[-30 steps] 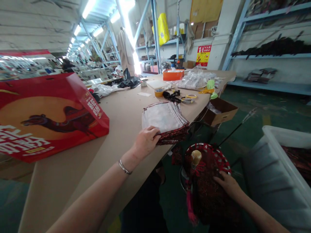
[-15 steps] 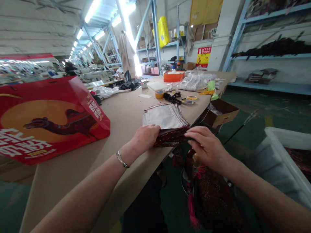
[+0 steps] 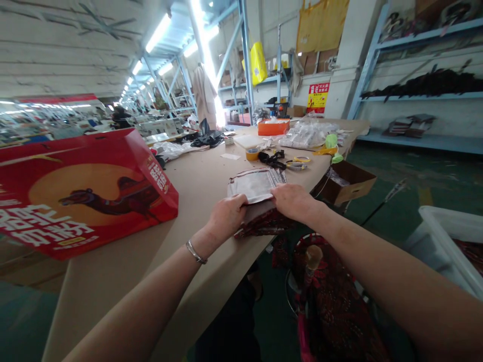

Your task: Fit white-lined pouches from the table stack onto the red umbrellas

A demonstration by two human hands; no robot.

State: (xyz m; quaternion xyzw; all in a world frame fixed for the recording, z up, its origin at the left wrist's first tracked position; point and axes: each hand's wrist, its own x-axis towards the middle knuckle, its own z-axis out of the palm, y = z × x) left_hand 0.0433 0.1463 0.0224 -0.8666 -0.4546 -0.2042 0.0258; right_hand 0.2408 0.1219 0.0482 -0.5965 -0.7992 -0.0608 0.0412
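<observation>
A stack of stitched fabric pieces lies near the table's edge in front of me. Its top fabric piece [image 3: 252, 185] shows a whitish face with a dark seam along the border. Below its near edge, dark red patterned fabric [image 3: 266, 224] shows in layers. My left hand [image 3: 225, 217] pinches the near left corner of the top piece between thumb and fingers. At the near right corner, my right hand [image 3: 296, 201] is closed on the same piece. The near edge is lifted a little between the hands. Most fingertips are hidden under the cloth.
A red gift bag [image 3: 113, 196] stands on the left of the table [image 3: 204, 176]. Beyond the stack lie yellow-handled scissors [image 3: 301, 160], a tape roll [image 3: 252, 154] and an orange box [image 3: 272, 128]. A cardboard box [image 3: 354, 183] and a white bin [image 3: 433, 236] stand right.
My right hand has moved left from beside the stack and closed on the top piece's near right corner. The near edge has risen. The whole view has shifted slightly.
</observation>
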